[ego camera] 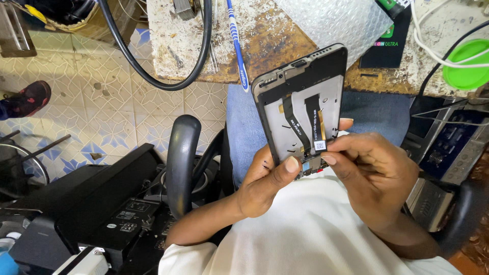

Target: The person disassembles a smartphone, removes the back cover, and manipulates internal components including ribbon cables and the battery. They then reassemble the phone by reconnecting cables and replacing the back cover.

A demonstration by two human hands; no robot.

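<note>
Black-framed and stripped of its back cover, one opened phone (305, 104) is held between the person's two hands above the lap. Its long axis runs nearly upright, tilted slightly so the top end points toward one o'clock, at the workbench; the bottom end points toward seven o'clock, at the person's body. The open inner side faces the camera, showing a pale metal plate crossed by two black flex ribbons (304, 122).

Left hand (265, 181), at seven o'clock of the phone, is wrapped around the lower left edge, its thumb pressed across the bottom of the frame. Right hand (374, 175), at four o'clock, is curled closed, its thumb and forefinger tips pinching at the small connector area by the ribbons' lower ends, beside the left thumb.

Outward, a white shirt (305, 234) fills six o'clock, with blue jeans (244, 122) behind the phone. At twelve o'clock is the worn, rust-stained workbench (265, 35), bearing one blue-and-white toothbrush (236, 43) at eleven o'clock, one sheet of bubble wrap (331, 20) at one o'clock, and one green lid (468, 63) at two o'clock. One thick black cable (201, 56) loops down at ten o'clock over the patterned floor tiles (97, 109). One black chair armrest (181, 163) rises at nine o'clock.
</note>
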